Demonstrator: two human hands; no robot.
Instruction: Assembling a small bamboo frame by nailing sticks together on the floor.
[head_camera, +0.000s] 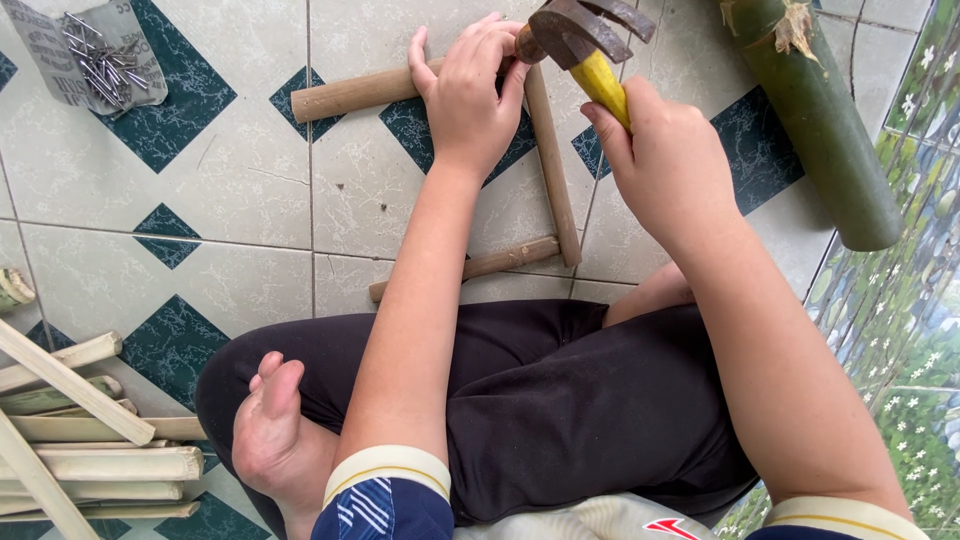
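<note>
Gripping rusty hammer (585, 45), right hand (665, 160) above round sticks (550, 165).

Barefoot, in black trousers (560, 400). Short sleeves (385, 490), navy with white stripes and cream cuffs edged by a thin yellow line. Bare forearms.

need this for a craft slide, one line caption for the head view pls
Seated on tiled floor, left hand steadies a bamboo stick frame while right hand grips a yellow-handled hammer.

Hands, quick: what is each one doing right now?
Left hand: pressed down on the round pale wooden stick, fingers curled at its joint.
Right hand: closed around the yellow handle of the rusty claw hammer.
</note>
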